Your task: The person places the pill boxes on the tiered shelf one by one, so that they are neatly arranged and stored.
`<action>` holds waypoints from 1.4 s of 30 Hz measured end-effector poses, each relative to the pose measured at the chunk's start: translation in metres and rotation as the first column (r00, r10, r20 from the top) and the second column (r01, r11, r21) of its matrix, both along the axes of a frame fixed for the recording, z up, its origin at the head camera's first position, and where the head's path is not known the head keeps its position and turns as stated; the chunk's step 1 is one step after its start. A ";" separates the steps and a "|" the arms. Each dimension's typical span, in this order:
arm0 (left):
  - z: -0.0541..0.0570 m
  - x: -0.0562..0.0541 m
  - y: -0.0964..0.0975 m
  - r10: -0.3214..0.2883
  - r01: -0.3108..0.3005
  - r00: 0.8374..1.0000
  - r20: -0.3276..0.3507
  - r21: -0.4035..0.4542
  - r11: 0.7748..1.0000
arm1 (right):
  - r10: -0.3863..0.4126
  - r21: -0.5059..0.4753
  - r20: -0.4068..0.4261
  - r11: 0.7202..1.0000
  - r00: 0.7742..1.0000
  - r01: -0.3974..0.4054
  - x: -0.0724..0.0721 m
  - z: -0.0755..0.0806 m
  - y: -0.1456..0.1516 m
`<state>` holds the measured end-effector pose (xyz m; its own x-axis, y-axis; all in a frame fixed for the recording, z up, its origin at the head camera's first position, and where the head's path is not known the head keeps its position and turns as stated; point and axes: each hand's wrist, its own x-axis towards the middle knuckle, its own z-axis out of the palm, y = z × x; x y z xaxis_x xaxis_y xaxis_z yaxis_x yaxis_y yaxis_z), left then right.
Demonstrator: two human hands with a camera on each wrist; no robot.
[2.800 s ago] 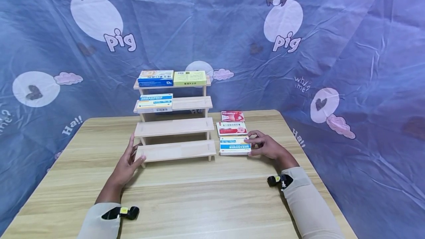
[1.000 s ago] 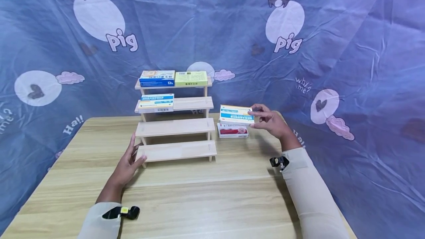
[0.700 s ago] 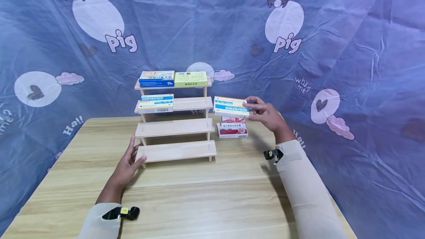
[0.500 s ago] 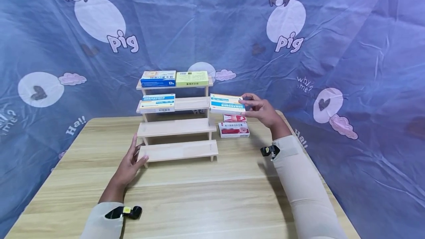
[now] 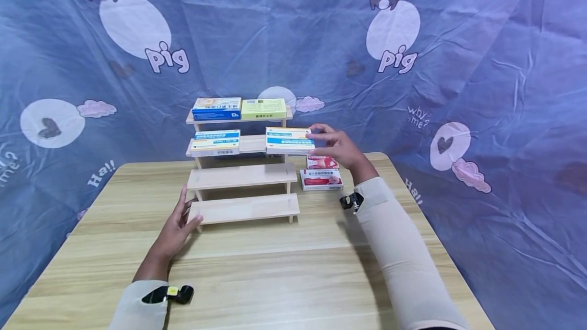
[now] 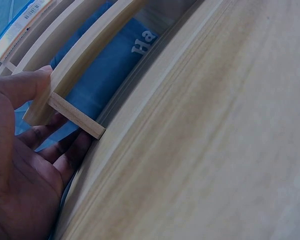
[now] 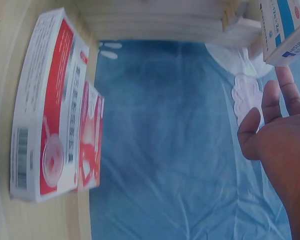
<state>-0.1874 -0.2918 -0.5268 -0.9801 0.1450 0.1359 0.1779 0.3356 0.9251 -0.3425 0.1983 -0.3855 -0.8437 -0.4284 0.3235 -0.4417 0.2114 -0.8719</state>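
Observation:
My right hand [image 5: 339,147] pinches the right end of a white, blue and yellow medicine box [image 5: 288,141]. It holds the box at the right part of the second-from-top tier of a wooden stepped display rack [image 5: 243,175]; whether the box touches the tier, I cannot tell. At the bottom tier's left end, my left hand [image 5: 173,232] grips the rack. The left wrist view shows its thumb [image 6: 32,82] against the board's edge and the other fingers below it. A similar white-blue medicine box [image 5: 215,141] lies on the left of the second tier.
The top tier bears a blue-white box [image 5: 217,109] and a yellow-green box [image 5: 263,109]. Right of the rack, a red-white box [image 5: 321,181] lies on the wooden table [image 5: 257,284], with a red box [image 5: 322,162] behind it. A blue patterned cloth [image 5: 293,29] hangs behind.
My right hand has lifted the white-blue medicine box from the table, front of the red boxes, and carried it up and left to the second tier. My left hand has stayed on the rack.

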 end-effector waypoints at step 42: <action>-0.003 -0.001 -0.001 -0.012 0.012 1.000 -0.013 0.004 1.000 | -0.078 -0.064 0.023 0.995 0.997 0.080 -0.014 -0.024 -0.066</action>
